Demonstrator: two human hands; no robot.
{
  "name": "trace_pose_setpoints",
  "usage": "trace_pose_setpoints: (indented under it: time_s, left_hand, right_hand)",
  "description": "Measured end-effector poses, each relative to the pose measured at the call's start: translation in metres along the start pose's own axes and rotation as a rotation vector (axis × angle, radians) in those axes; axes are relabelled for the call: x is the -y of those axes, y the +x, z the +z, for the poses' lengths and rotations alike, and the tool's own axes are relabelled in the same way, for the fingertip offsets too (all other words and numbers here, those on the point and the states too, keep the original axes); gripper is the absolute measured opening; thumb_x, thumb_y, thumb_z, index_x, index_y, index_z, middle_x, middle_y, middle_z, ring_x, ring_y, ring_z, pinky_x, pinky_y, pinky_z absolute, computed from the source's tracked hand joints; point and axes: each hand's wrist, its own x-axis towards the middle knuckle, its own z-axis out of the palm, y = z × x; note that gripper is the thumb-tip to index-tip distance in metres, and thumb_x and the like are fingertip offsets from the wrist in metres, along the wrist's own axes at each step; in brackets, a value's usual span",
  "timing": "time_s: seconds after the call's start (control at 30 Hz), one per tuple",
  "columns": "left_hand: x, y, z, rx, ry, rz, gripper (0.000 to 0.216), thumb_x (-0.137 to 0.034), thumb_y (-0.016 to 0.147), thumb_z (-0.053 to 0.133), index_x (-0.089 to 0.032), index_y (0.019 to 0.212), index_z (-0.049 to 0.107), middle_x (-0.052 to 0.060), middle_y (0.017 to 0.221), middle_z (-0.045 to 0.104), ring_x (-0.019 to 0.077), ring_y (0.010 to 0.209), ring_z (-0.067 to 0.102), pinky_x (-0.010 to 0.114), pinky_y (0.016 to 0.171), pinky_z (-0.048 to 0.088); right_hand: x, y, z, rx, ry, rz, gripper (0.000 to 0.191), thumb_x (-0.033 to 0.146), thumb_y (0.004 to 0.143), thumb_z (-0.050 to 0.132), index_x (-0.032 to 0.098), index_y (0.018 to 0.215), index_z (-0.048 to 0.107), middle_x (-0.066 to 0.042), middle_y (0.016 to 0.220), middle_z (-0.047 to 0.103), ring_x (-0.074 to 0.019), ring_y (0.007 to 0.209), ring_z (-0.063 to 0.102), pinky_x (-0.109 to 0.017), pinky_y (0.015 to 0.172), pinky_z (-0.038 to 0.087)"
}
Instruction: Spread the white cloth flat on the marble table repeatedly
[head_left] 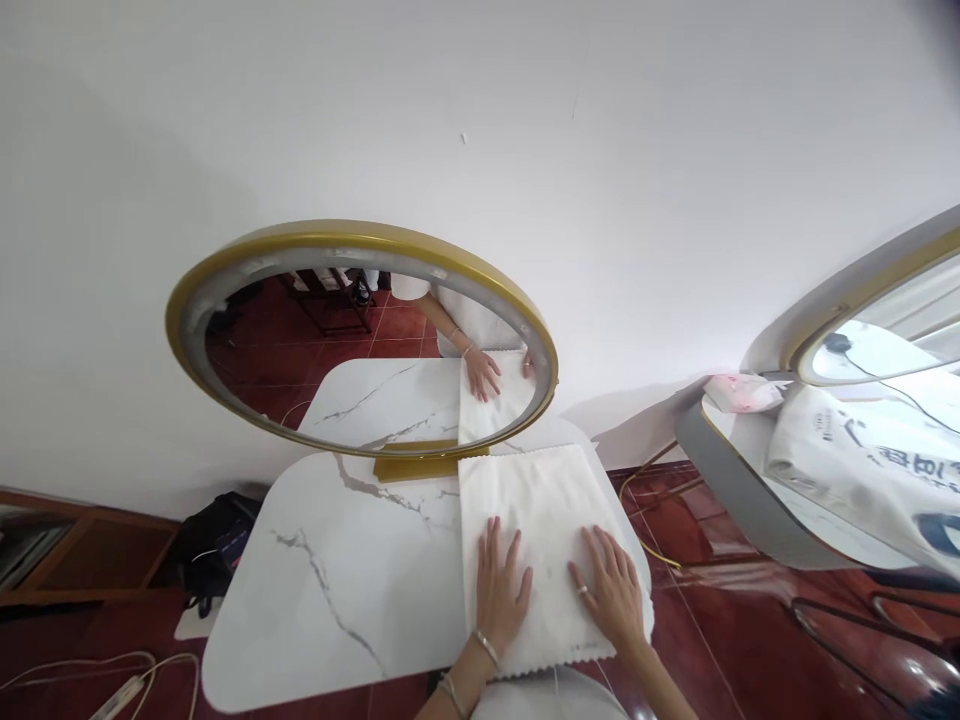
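White cloth [551,550] lies directly under both palms, on the right side of the marbled table [300,600]. The left hand [502,590] rests on its left half and the right hand [611,585] on its right half, fingers spread and laid flat; neither pinches any fabric. Beyond the fingertips, its far edge meets the mirror [360,345] base; its scalloped near edge runs beside the wrists. Faint ripples between and ahead of the hands suggest soft, light, limp material, hardly fragile, likely to slide on the smooth top if pushed from 1 side only. Its 2 far corners, ahead of the fingers, look the easiest places to take hold; the straight edge left of the left hand may be a fold.
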Motion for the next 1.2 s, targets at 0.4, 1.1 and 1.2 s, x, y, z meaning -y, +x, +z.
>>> trace_pose_setpoints:
  time_s: [0.4,1.1,1.2]
  left_hand:
    - [0.023,0.018,0.007,-0.061,0.08,-0.013,0.06,-0.041,0.091,0.046,-0.033,0.146,0.024,0.003,0.158,0.007,0.0269,0.144,0.012,0.049,0.115,0.022]
    - [0.223,-0.066,-0.102,-0.156,0.317,-0.076,0.057,-0.034,0.091,0.047,-0.03,0.145,0.03,0.006,0.156,0.016,0.0279,0.141,0.022,0.044,0.111,0.025]
    - [0.26,-0.078,-0.121,-0.14,0.35,-0.072,0.056,-0.034,0.091,0.046,-0.03,0.145,0.03,0.007,0.156,0.016,0.0273,0.141,0.022,0.044,0.11,0.026]
  right_hand:
    - [0.014,0.016,0.029,-0.034,-0.018,-0.03,0.066,0.053,0.094,0.022,0.021,0.151,0.008,-0.01,0.156,0.013,-0.0285,0.141,0.019,-0.05,0.11,0.025]
    - [0.254,0.01,0.071,-0.029,0.112,-0.149,0.069,0.047,0.094,0.029,0.017,0.151,0.004,-0.015,0.156,0.003,-0.0335,0.141,0.018,-0.053,0.107,0.026]
    - [0.292,0.013,0.085,-0.061,0.144,-0.212,0.069,0.044,0.094,0.032,0.012,0.15,0.008,-0.017,0.155,0.013,-0.0321,0.14,0.021,-0.05,0.107,0.028]
